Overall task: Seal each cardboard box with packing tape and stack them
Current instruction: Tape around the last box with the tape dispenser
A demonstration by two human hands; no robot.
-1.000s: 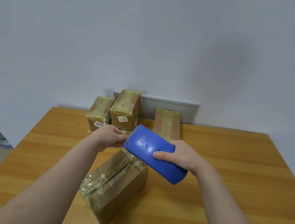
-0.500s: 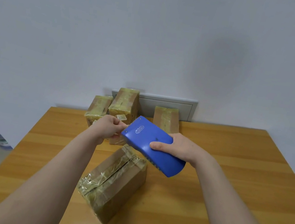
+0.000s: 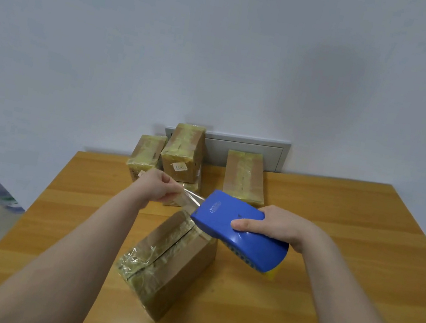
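While my right hand (image 3: 277, 225) grips the blue tape dispenser (image 3: 237, 228), my left hand (image 3: 157, 187) pinches the clear tape (image 3: 191, 198) stretched from its front. I see the cardboard box (image 3: 168, 261) lying slanted on the table (image 3: 325, 295) just below both hands, crinkled tape across its top.

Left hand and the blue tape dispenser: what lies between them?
A short strip of clear tape, pinched by the left hand and running to the blue tape dispenser, seen in the head view.
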